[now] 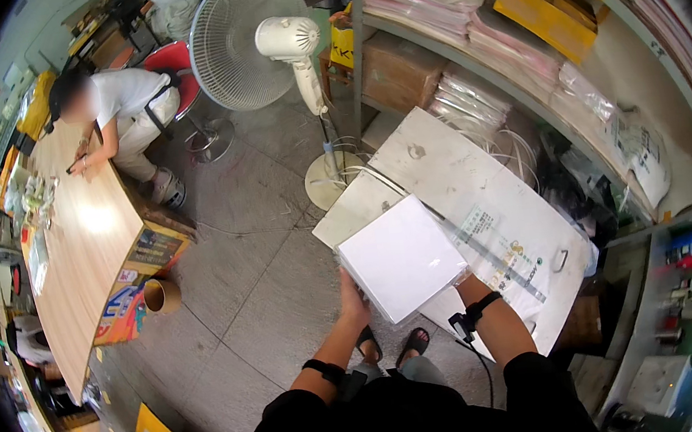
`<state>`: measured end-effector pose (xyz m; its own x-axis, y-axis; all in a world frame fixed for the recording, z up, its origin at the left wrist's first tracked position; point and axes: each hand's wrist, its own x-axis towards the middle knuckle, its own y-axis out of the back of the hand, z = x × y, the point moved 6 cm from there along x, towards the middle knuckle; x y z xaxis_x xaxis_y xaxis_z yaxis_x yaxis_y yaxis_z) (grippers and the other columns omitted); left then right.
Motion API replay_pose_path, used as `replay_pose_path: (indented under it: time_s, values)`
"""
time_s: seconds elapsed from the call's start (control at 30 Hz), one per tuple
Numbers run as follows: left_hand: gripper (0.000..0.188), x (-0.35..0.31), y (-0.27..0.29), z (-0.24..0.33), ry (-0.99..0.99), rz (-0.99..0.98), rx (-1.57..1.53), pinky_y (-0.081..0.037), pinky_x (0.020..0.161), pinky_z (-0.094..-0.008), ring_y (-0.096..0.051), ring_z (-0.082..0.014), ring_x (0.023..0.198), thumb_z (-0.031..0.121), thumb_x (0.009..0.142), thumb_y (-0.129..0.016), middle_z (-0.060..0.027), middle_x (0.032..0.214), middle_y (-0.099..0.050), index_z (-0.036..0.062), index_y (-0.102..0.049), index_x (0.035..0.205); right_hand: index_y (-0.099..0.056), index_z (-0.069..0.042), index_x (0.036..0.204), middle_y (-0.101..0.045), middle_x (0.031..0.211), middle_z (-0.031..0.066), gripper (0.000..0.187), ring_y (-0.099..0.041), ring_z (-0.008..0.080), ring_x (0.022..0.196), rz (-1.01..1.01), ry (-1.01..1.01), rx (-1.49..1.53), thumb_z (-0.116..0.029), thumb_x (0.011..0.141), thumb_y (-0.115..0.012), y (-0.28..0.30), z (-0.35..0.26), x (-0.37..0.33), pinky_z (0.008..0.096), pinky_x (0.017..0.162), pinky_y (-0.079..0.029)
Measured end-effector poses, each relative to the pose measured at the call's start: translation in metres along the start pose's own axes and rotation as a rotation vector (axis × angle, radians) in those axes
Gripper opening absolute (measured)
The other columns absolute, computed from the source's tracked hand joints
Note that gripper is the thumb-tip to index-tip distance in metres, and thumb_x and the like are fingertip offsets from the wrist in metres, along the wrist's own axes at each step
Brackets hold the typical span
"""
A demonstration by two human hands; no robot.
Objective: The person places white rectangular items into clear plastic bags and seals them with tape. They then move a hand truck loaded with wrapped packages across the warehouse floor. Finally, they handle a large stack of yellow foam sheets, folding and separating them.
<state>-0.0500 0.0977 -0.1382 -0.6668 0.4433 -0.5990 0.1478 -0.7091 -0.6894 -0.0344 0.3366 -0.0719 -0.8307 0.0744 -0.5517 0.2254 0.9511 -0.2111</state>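
The white pack (402, 256) — squarish, with no clear long axis — overlaps the table (450, 168) in view, between the left hand (354, 299), clamped on its left edge, and the right hand (471, 287), equally near at its lower-right corner, fingers hidden — their closure I cannot tell.

White pack (402, 256) — smooth, glossy, plastic-wrapped.

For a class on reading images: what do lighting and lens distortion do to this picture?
In the head view, strong glare whitens a patch of the wooden table; still in the head view, the long front edge of the shelving bows, and black surrounds the round image; the head view also shows the white square packet bright, with little surface detail.
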Motion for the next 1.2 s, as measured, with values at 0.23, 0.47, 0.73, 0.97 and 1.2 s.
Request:
replay_pose_path:
  time_s: [0.23, 0.47, 0.73, 0.97, 1.2]
  values:
    - [0.074, -0.021, -0.041, 0.013, 0.059, -0.105, 0.133, -0.049, 0.099, -0.0427, -0.056, -0.0268, 0.119, 0.063, 0.1, -0.031, -0.0112, 0.135, -0.056, 0.0059, -0.041, 0.146, -0.039, 0.002, 0.146, -0.045, 0.145, 0.0167, 0.088, -0.051, 0.0283, 0.125, 0.003, -0.083, 0.253, -0.07, 0.095, -0.038, -0.013, 0.053, -0.045, 0.0403, 0.107, -0.041]
    - [0.073, -0.01, -0.012, 0.039, 0.129, -0.128, 0.322, -0.049, 0.099, -0.0425, -0.057, -0.0265, 0.119, 0.062, 0.1, -0.031, -0.011, 0.134, -0.056, 0.0056, -0.042, 0.145, -0.037, 0.001, 0.147, -0.044, 0.145, 0.0183, 0.091, -0.051, 0.0295, 0.126, -0.045, -0.134, 0.524, -0.073, 0.093, -0.038, -0.066, 0.121, -0.041, 0.0409, 0.107, -0.042]
    - [0.072, -0.01, -0.01, 0.048, 0.128, -0.114, 0.393, -0.049, 0.099, -0.0423, -0.057, -0.0261, 0.119, 0.061, 0.101, -0.031, -0.0108, 0.134, -0.056, 0.0054, -0.042, 0.145, -0.036, 0.0, 0.148, -0.043, 0.145, 0.0202, 0.095, -0.05, 0.0309, 0.126, 0.0, -0.072, 0.551, -0.076, 0.091, -0.038, -0.084, 0.132, -0.014, 0.0416, 0.107, -0.042]
    - [0.071, -0.069, 0.014, 0.06, 0.104, -0.026, 0.443, -0.049, 0.099, -0.0422, -0.057, -0.0258, 0.118, 0.06, 0.101, -0.031, -0.0106, 0.133, -0.057, 0.0052, -0.043, 0.144, -0.044, -0.006, 0.146, -0.04, 0.146, 0.0258, 0.093, -0.033, 0.0394, 0.136, 0.35, -0.28, 0.235, -0.078, 0.09, -0.028, -0.069, 0.11, -0.054, 0.0501, 0.115, -0.025]
    - [0.07, -0.089, -0.009, 0.048, 0.119, 0.022, 0.535, -0.049, 0.099, -0.042, -0.057, -0.0255, 0.118, 0.059, 0.101, -0.032, -0.0104, 0.133, -0.057, 0.0049, -0.043, 0.144, -0.044, -0.01, 0.147, -0.042, 0.142, 0.0243, 0.086, -0.027, 0.0469, 0.135, 0.52, -0.264, 0.184, -0.075, 0.092, -0.026, -0.009, 0.066, -0.119, 0.0524, 0.114, -0.021]
